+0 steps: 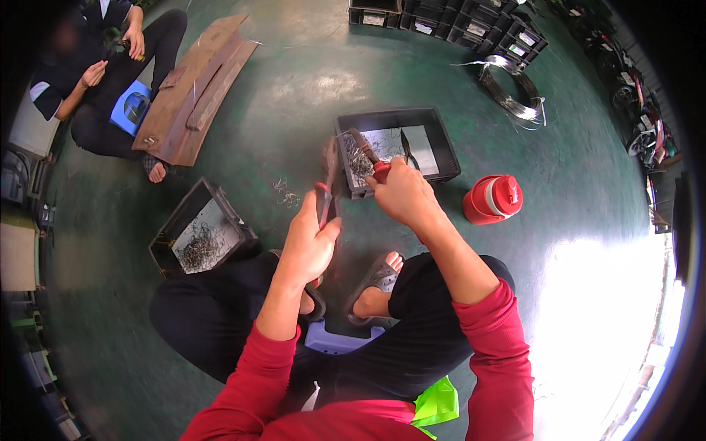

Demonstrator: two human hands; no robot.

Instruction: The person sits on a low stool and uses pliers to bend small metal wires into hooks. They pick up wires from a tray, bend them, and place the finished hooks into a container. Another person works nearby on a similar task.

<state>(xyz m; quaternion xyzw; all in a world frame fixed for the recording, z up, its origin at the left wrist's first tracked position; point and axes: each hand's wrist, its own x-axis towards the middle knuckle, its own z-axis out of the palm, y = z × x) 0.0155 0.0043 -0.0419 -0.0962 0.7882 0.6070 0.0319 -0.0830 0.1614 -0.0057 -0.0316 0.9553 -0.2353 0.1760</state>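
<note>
My left hand [307, 246] is closed around red-handled pliers [323, 206], which point away from me; their far end is smeared by motion. My right hand [406, 195] grips a second red-handled tool [381, 170] with a brown metal end, held over the near left part of a black crate [448, 158]. Its exact kind is hard to make out. Inside that crate, a heap of small bent wire pieces [359, 163] lies on the left, and a dark, slim-jawed tool [407, 147] rests on a white sheet with scattered pieces.
Another black crate [163, 234] with wire pieces stands at left. Loose pieces [285, 194] lie between the crates. A red jug [491, 200] stands at right, a wire coil [511, 88] beyond. Another person [110, 81] sits far left beside brown cardboard [184, 103]; stacked crates [471, 26] stand behind.
</note>
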